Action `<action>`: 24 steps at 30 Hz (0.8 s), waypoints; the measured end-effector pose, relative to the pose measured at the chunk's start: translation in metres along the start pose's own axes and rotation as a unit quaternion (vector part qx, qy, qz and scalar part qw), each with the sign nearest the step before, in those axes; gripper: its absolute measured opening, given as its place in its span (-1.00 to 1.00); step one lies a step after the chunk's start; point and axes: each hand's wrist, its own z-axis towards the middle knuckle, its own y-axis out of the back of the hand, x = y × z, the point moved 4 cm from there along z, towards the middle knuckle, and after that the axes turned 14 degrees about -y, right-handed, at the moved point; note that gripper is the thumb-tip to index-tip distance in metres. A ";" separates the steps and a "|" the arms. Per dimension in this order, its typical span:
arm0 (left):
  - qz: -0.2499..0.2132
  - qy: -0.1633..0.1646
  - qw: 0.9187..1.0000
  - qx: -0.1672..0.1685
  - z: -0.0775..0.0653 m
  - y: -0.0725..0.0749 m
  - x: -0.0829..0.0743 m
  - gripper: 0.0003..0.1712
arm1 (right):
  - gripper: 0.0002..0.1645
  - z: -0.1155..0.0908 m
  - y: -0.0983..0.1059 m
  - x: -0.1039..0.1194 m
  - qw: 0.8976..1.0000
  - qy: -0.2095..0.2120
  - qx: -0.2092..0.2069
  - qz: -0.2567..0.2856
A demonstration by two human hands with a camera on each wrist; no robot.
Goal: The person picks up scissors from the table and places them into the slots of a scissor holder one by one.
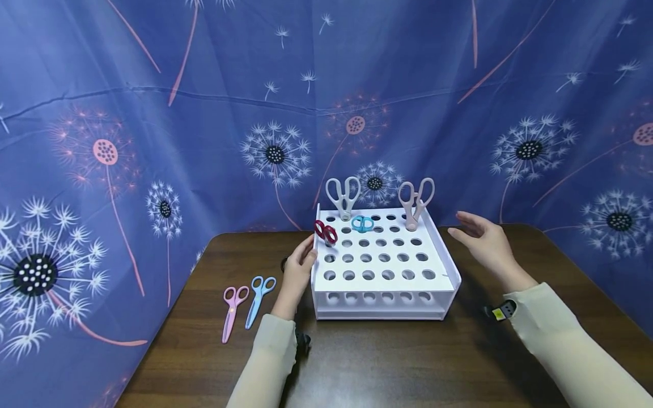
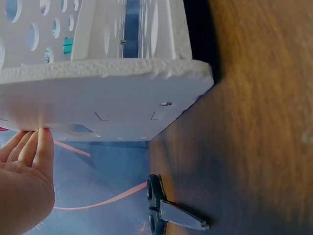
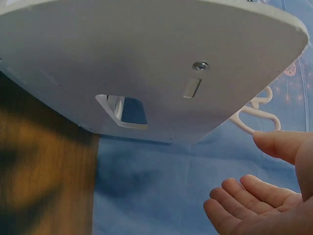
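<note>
The wooden table (image 1: 377, 362) extends before the white perforated rack (image 1: 374, 250), its far edge behind. The left hand (image 1: 297, 273), fingers straight, touches the rack's left side near red-handled scissors (image 1: 326, 230); the right hand (image 1: 484, 243), holding nothing, stands off its right side. Left of the rack lie pink scissors (image 1: 232, 310) and blue scissors (image 1: 257, 301); right, a yellow label (image 1: 497, 314) too small to read.

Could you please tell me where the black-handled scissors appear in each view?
Head: black-handled scissors left of the white rack, mostly hidden by the left hand.
Left wrist: at the bottom, near the middle.
Right wrist: not in it.
Shared landmark: the white rack, in all three views.
</note>
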 end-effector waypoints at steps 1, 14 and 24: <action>0.001 -0.001 1.000 0.000 0.000 0.000 -0.001 -0.49 | -0.21 0.000 0.000 -0.001 1.000 -0.004 0.001 0.003; 0.000 -0.008 1.000 0.004 0.000 0.000 -0.001 -0.49 | -0.16 -0.002 -0.010 -0.010 0.999 -0.035 0.001 0.031; 0.000 -0.004 1.000 0.003 0.000 -0.002 0.002 -0.48 | -0.19 -0.004 -0.025 -0.015 0.995 -0.043 0.041 0.080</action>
